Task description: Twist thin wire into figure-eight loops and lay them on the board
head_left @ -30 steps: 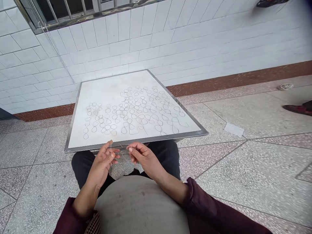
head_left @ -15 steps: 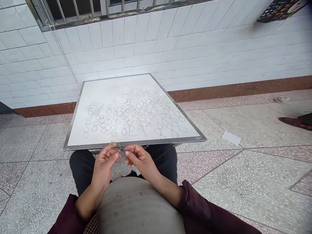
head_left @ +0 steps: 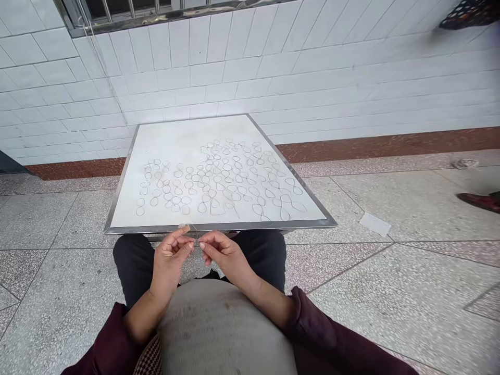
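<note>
My left hand is closed in a pinch on a thin wire loop, which arches up past my fingers. A tan patch, like tape, wraps one fingertip of that hand. My right hand is also pinched, its fingertips meeting the wire close beside the left fingertips. Both hands are over my lap, just before the near edge of a white table with a grey metal rim. Spread over its top are many thin figure-eight wire loops, some overlapping.
A white-tiled wall stands behind the table, with a barred window at upper left. To the right, a white paper-like piece lies on the speckled floor. Another person's shoe shows at the right edge.
My hands have come closer together, and the fingertips now nearly touch at the wire. The view has shifted slightly, so the table sits a little further right.
</note>
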Demonstrator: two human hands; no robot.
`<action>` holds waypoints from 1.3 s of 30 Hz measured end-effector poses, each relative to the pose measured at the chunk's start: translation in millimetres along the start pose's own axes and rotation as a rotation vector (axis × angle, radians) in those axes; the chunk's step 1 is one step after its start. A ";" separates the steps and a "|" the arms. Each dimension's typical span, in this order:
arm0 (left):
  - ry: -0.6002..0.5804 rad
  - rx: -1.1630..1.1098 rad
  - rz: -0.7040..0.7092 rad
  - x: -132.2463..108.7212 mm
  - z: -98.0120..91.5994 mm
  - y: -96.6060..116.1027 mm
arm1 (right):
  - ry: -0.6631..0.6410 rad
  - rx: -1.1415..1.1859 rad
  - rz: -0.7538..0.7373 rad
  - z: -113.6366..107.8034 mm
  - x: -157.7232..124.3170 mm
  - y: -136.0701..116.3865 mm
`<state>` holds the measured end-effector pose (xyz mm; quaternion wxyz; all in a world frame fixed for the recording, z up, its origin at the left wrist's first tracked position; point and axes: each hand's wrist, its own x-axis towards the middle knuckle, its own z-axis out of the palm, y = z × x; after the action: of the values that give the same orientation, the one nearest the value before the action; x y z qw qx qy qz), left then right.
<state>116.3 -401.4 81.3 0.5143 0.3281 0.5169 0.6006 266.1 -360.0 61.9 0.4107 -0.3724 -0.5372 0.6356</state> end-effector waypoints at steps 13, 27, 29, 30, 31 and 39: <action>0.015 0.010 -0.013 1.0 1.5 0.2 | 0.019 -0.117 -0.074 1.9 -0.8 5.0; -0.249 0.320 -0.038 -1.1 -4.6 4.9 | -0.312 -0.159 -0.003 -26.1 16.3 -11.9; -0.274 0.390 -0.025 -1.4 -4.9 4.6 | -0.326 -0.252 -0.070 -26.4 20.3 -14.0; -0.278 0.411 -0.018 -1.4 -5.2 4.2 | -0.325 -0.280 -0.099 -25.1 22.2 -15.1; -0.277 0.420 -0.015 -1.2 -5.5 3.6 | -0.320 -0.295 -0.116 -23.2 24.0 -16.2; -0.233 0.298 -0.041 1.3 -8.5 -5.5 | -0.177 -0.295 -0.011 -9.9 26.5 -18.8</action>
<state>109.6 -403.0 73.8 0.5285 0.4573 0.5437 0.4648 267.3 -330.3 78.2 0.3061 -0.3682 -0.6606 0.5781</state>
